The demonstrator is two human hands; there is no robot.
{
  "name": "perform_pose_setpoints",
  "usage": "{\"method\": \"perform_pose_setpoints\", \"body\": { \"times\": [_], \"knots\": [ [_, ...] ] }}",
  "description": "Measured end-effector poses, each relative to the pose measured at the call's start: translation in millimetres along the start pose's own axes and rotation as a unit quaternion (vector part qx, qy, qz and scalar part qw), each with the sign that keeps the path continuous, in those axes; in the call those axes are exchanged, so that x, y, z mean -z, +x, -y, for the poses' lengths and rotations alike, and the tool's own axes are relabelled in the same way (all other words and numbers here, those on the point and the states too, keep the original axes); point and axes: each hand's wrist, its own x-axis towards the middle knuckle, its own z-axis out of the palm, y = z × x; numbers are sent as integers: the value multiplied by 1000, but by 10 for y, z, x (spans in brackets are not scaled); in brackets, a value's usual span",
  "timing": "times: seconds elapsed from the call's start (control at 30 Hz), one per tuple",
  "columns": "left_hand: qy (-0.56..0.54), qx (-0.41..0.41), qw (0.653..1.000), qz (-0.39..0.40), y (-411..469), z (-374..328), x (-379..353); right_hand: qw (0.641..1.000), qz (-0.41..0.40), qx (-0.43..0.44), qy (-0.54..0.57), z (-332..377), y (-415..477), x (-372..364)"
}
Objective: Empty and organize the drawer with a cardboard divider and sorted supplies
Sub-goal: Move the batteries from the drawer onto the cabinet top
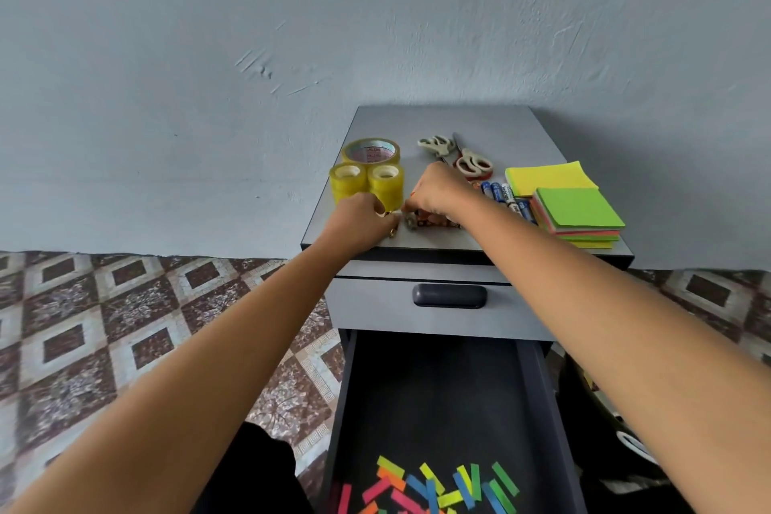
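**A:** Where are the hands?

**B:** Both reach up onto the top of the grey cabinet (492,125). The left hand (359,221) is curled, its grip pinched narrow near small metal bits (406,221) at the front edge; whether it holds one I cannot tell. The right hand (436,190) bends down just beside it, fingers closed over small orange-and-dark items (434,222) that are mostly hidden beneath it, so I cannot tell what its grip has.

**A:** What crowds them?

**B:** Three rolls of yellowish tape (369,173) stand directly behind the left hand, two small ones in front, a larger one behind. Two pairs of scissors (457,154) lie behind the right hand. Blue-capped markers (502,196) lie under the right forearm, touching stacks of sticky notes (571,204), yellow behind and green-topped in front, at the right edge.

**A:** And the drawer?

**B:** The upper drawer front (375,305), with its dark handle (449,295), is nearly shut. The open drawer (434,388) below it is pulled out towards the person, dark inside and mostly bare, with a loose scatter of coloured paper strips (438,488) at its near end. Patterned floor tiles (125,325) show on the left.
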Motion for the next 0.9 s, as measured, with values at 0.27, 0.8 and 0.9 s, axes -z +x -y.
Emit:
{"method": "perform_pose_setpoints", "body": {
  "times": [0.27,0.8,0.9],
  "knots": [
    [41,-83,994,53,-116,47,44,1000,-26,11,-11,-39,54,-19],
    [8,-106,994,-25,1,155,-84,960,-57,235,-138,-393,-174,-143],
    [3,-105,994,-27,16,166,-85,952,-75,249,-163,-394,-174,-183]
  ]
}}
